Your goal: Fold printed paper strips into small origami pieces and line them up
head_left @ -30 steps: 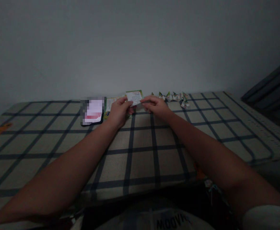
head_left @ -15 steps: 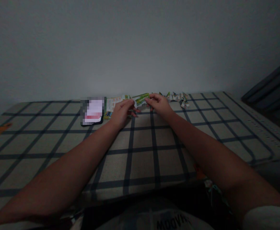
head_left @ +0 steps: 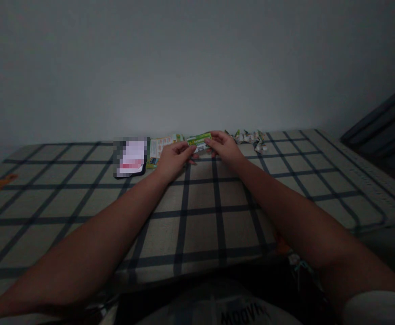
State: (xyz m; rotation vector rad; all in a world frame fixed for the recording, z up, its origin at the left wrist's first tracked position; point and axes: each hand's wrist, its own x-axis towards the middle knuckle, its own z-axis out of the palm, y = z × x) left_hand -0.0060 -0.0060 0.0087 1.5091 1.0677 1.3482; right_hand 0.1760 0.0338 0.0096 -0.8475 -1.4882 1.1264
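Observation:
Between my two hands is a folded green and white printed paper strip (head_left: pixel 200 141), held just above the checked cloth. My left hand (head_left: pixel 174 158) pinches its left end, the thumb lying over the front. At the right end, my right hand (head_left: pixel 225 146) grips it between thumb and fingers. Behind and left of my left hand lies a flat green and white printed sheet (head_left: pixel 160 144), partly covered by the hand. Several small folded paper pieces (head_left: pixel 248 136), green and white, lie in a cluster right of my right hand.
A phone-like dark-edged device (head_left: pixel 131 155) with a blurred bright screen lies at the left. The checked cloth (head_left: pixel 200 230) covers the table, which meets a plain wall (head_left: pixel 197 67) at the back. Dark slatted furniture (head_left: pixel 383 122) stands at the far right.
My left thumb has moved right onto the front of the paper strip, which now faces me more squarely. My right hand has barely moved.

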